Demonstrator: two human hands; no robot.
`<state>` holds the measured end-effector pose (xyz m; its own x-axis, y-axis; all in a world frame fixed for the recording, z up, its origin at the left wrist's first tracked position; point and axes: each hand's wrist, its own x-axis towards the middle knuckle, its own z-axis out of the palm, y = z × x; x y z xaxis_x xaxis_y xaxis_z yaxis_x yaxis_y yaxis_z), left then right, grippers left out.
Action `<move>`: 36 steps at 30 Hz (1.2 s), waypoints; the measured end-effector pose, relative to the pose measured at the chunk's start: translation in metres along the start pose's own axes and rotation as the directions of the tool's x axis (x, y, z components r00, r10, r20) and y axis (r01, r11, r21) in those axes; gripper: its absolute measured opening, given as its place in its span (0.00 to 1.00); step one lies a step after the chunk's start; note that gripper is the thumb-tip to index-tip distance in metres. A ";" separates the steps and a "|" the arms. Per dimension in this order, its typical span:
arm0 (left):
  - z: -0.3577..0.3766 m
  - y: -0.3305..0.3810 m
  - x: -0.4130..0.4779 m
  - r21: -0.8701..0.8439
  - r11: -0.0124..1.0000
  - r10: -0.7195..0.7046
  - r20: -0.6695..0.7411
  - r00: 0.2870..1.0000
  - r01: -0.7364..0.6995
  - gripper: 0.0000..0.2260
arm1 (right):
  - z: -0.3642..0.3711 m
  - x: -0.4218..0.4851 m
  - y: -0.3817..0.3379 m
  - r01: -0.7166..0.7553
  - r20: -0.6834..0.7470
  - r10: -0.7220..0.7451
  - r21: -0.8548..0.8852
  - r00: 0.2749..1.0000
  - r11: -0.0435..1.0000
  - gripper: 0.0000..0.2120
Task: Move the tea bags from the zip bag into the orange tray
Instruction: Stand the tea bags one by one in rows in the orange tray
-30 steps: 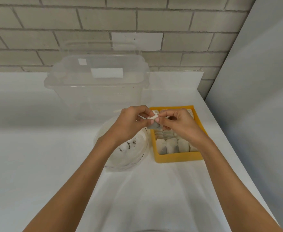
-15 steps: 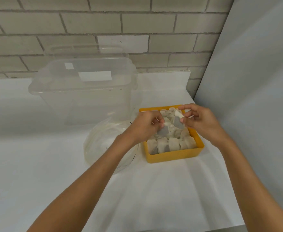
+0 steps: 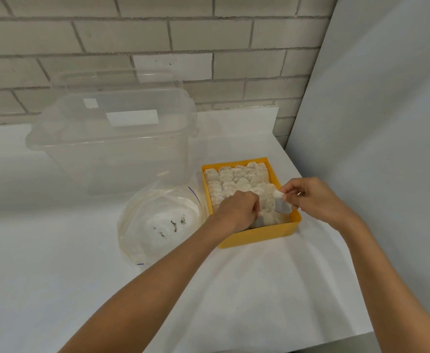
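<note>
Between right fingers (image 3: 290, 194), tea bag (image 3: 282, 207)

Over the near end of the tray (image 3: 257, 236): left hand (image 3: 237, 210) curled on a lower bag (image 3: 259, 221) among packed tea bags (image 3: 231, 179), right hand (image 3: 310, 200) pinching a raised bag (image 3: 281, 206) above the right wall. Left of the tray, slack zip bag (image 3: 158, 220) holding dark crumbs; behind, clear bin (image 3: 112, 149).

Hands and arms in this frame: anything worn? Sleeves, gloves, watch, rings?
Nothing worn that shows. The left forearm and right forearm are bare up to the frame edge, with no sleeves. The left hand and right hand have no gloves. No watch, band or ring is visible.
</note>
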<state>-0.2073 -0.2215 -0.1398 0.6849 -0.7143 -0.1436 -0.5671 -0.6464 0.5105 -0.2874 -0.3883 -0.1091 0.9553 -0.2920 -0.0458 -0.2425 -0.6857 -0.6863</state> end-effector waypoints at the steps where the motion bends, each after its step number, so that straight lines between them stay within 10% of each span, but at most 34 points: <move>1: 0.001 -0.001 0.000 0.021 1.000 0.002 -0.010 1.000 -0.002 0.05 | -0.001 0.000 0.001 -0.005 0.002 0.005 -0.004 1.000 1.000 0.12; 24: -0.015 -0.012 -0.019 -0.116 0.993 0.000 -0.137 0.991 -0.016 0.07 | 0.023 0.013 -0.021 -0.083 0.295 0.185 -0.324 0.937 0.942 0.12; 36: -0.016 -0.017 -0.024 -0.133 0.991 0.002 -0.140 0.990 -0.021 0.07 | 0.039 0.013 -0.014 -0.057 0.197 0.140 -0.375 0.970 0.925 0.11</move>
<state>-0.2069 -0.1886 -0.1316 0.7412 -0.6709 -0.0225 -0.5153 -0.5901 0.6215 -0.2645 -0.3564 -0.1282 0.9265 -0.2479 -0.2832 -0.3422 -0.8680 -0.3599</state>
